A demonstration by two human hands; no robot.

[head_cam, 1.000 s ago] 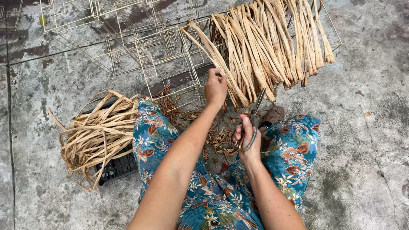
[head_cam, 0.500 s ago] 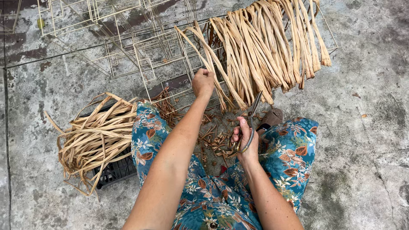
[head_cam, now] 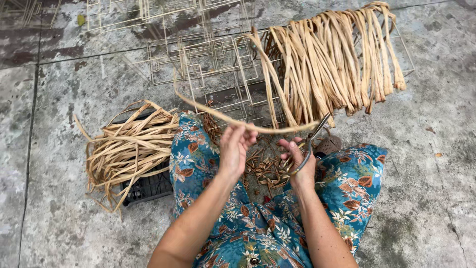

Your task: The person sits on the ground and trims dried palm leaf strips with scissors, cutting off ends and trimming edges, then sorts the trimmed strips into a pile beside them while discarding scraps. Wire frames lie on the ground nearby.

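A single dried strip (head_cam: 233, 120) is pinched in the left hand (head_cam: 234, 147) above the lap; scissors (head_cam: 308, 144) are gripped in the right hand (head_cam: 297, 164), blades parted at the strip's end. Risk: a slack strip could slip and be cut askew.
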